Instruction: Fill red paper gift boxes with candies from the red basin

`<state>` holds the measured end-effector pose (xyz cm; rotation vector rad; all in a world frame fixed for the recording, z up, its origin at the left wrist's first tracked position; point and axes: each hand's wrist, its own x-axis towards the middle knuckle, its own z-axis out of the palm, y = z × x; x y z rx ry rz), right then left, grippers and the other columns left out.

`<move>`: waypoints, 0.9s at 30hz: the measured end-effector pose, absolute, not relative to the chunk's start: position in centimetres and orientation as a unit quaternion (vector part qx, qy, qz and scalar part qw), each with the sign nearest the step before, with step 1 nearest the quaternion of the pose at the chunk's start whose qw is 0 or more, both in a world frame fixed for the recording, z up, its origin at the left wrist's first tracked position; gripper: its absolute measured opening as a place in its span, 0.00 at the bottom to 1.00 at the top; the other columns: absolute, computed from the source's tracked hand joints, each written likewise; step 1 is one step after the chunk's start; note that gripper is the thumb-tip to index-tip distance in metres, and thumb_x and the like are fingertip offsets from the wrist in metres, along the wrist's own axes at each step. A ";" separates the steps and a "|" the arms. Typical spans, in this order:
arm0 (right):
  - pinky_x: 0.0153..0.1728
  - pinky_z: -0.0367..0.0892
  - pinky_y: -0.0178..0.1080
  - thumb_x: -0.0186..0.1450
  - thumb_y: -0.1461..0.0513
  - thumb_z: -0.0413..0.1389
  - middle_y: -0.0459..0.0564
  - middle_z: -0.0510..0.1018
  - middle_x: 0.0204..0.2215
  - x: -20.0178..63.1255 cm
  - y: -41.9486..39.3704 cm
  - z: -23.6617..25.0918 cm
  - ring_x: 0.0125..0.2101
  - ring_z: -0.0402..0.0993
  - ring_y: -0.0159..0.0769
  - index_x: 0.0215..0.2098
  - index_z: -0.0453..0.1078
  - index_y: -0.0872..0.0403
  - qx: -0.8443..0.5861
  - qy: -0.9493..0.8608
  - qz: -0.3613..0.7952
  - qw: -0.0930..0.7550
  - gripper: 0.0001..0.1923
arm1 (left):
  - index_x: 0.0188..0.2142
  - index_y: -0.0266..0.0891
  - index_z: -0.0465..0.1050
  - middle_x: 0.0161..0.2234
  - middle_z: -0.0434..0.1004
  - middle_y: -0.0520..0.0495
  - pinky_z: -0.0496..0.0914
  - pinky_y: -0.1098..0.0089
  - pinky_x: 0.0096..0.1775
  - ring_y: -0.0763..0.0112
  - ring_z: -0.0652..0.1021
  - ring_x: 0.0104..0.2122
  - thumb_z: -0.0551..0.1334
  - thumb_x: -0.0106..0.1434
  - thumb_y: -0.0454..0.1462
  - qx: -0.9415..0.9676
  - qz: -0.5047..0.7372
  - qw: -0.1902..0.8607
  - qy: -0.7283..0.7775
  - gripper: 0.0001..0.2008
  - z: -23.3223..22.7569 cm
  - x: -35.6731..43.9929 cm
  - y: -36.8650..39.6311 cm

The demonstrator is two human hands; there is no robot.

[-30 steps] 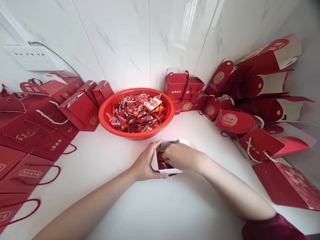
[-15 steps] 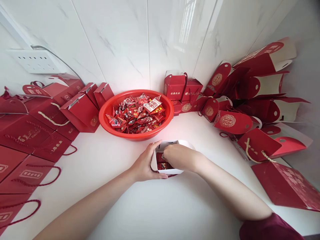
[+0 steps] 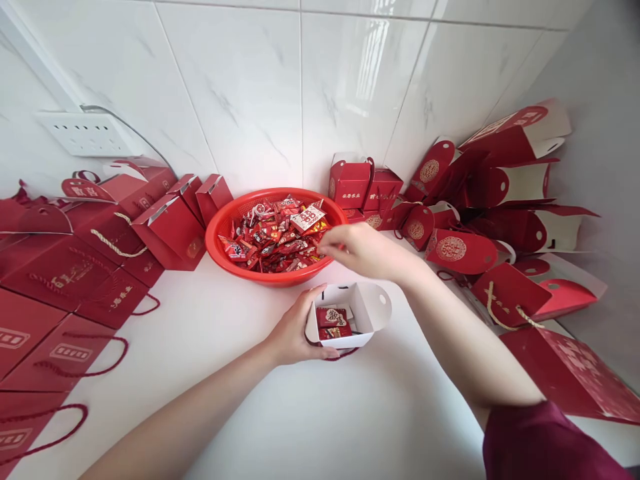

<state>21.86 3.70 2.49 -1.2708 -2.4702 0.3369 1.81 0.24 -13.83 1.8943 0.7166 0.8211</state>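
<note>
My left hand (image 3: 295, 328) is wrapped around the left side of an open gift box (image 3: 369, 320), its thumb along the near edge. The box has a white inside, raised end flaps and a dark red cord below. Red wrapped sweets (image 3: 333, 319) with gold and black lettering lie inside it. My right hand (image 3: 357, 248) hovers at the right rim of a red plastic basket (image 3: 216, 241), palm down, fingers loosely bent and apart. Nothing shows in its fingers. Many small wrapped candies (image 3: 273, 233) fill the basket, and a white-and-red square packet (image 3: 307, 217) lies on top.
Closed red gift boxes (image 3: 65, 267) with cord handles crowd the left. More red boxes (image 3: 350, 183) stand against the tiled wall behind the basket. Open, unfilled-looking red boxes (image 3: 460, 252) pile up on the right. A power socket (image 3: 87, 133) is on the wall at left.
My right hand has come out of the gift box and moved up to the basket's right rim, uncovering the sweets inside the box. My left hand keeps its hold. The view has tilted slightly upward.
</note>
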 end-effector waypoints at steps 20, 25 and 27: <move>0.50 0.64 0.37 0.67 0.73 0.46 0.65 0.74 0.52 16.4 15.5 -5.2 0.52 0.71 0.43 0.54 0.69 0.64 -0.531 -0.846 0.039 -0.036 0.20 | 0.66 0.48 0.47 0.63 0.56 0.38 0.63 0.50 0.60 0.48 0.64 0.61 0.76 0.42 0.49 0.807 0.315 0.410 0.286 0.57 -13.5 1.4 0.2; 0.50 0.64 0.37 0.65 0.71 0.50 0.64 0.71 0.56 16.2 15.6 -5.4 0.54 0.69 0.47 0.57 0.67 0.62 -0.527 -0.846 0.059 -0.054 0.21 | 0.66 0.47 0.46 0.63 0.56 0.39 0.63 0.51 0.60 0.47 0.64 0.61 0.76 0.42 0.51 0.805 0.310 0.413 0.292 0.58 -13.5 1.4 0.1; 0.48 0.66 0.38 0.64 0.70 0.53 0.66 0.70 0.57 16.1 15.5 -5.4 0.53 0.70 0.49 0.58 0.66 0.63 -0.529 -0.842 0.070 -0.078 0.23 | 0.66 0.48 0.46 0.63 0.56 0.39 0.62 0.50 0.60 0.47 0.63 0.62 0.76 0.42 0.51 0.804 0.310 0.413 0.294 0.59 -13.7 1.3 0.1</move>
